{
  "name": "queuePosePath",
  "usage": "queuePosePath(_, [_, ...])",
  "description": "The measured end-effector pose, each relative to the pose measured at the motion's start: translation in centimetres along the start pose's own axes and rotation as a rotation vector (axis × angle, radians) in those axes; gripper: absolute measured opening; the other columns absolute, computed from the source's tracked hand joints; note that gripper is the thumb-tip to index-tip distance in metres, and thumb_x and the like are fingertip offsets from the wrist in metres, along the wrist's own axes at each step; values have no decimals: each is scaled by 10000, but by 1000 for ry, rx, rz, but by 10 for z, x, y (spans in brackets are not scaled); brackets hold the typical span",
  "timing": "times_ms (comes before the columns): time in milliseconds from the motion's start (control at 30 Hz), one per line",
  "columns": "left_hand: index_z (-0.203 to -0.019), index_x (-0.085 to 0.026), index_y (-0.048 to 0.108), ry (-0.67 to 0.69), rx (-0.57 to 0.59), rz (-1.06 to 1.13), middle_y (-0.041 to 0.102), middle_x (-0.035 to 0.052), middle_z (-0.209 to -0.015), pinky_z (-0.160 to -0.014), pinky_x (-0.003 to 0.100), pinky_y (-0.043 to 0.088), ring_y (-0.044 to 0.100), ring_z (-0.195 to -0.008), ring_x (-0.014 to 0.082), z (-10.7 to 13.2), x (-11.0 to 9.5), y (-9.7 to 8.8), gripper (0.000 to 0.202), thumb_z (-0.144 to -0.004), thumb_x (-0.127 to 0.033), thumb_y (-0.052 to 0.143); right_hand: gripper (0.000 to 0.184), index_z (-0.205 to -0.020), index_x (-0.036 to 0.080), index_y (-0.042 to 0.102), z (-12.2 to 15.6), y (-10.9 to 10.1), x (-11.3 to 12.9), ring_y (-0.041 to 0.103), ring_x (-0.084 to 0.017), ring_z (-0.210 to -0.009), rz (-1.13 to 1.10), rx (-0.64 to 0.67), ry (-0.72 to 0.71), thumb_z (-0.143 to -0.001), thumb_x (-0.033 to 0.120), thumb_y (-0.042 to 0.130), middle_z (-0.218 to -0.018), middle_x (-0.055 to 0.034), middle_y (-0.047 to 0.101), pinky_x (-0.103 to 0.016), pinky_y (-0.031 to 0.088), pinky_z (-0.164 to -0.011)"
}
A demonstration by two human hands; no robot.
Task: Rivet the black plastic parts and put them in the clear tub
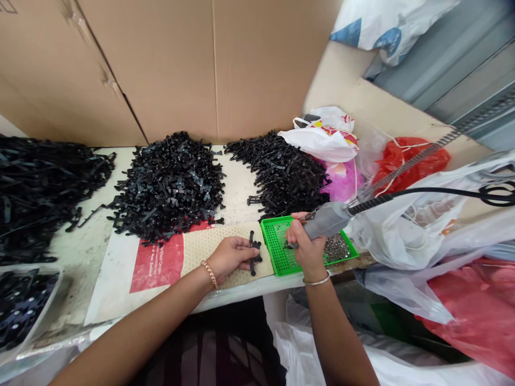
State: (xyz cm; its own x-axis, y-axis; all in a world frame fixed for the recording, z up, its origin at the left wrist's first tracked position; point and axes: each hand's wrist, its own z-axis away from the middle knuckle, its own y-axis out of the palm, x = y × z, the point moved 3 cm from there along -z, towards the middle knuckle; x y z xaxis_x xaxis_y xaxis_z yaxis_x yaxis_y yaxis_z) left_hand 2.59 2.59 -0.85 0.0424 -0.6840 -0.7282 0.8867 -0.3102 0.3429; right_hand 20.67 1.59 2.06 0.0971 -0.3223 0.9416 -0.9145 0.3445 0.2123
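Between the thumb and fingers of my left hand (233, 258) is a small black plastic bracket (253, 254), held on a cream textured mat (201, 254). My right hand (308, 244) is wrapped round a grey electric screwdriver (328, 221), its black cable and a coiled spring running off to the right. The driver's tip points down and left over a green perforated tray (277, 265). Small metal screws (337, 247) lie heaped in the tray's right part. My fingers partly hide the driver's bit.
Heaps of black plastic parts stand at the left (40, 187), in the middle (173, 185) and behind the tray (285, 174). A white bin (58, 292) of black pieces sits at the lower left. Cardboard (173, 69) rises behind; plastic bags (410, 161) crowd the right.
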Motion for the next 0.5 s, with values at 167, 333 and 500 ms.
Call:
queuePosePath(167, [-705, -107, 644, 9, 4, 10, 680, 53, -689, -569, 235, 535, 640, -640, 141, 0, 0, 0, 392, -487, -320, 890, 200, -896, 213, 608, 0, 2, 1, 415, -79, -425, -19, 0, 6, -783, 345, 707, -531, 74, 445, -219, 388, -427])
queuePosePath(333, [-699, -108, 637, 4, 3, 10, 678, 49, -682, -550, 223, 533, 637, -630, 134, 1, 0, 1, 372, -501, -302, 885, 226, -896, 213, 612, 0, 3, 0, 429, -80, -425, 8, -26, 17, -763, 358, 723, -549, 68, 464, -219, 383, -414])
queuePosePath(500, [-697, -114, 623, 0, -25, 21, 676, 44, -684, -534, 228, 534, 649, -637, 144, -4, 2, 1, 334, -523, -262, 867, 224, -824, 201, 594, 2, -6, 2, 417, -80, -426, -2, -35, 47, -759, 353, 746, -531, 69, 458, -211, 384, -411])
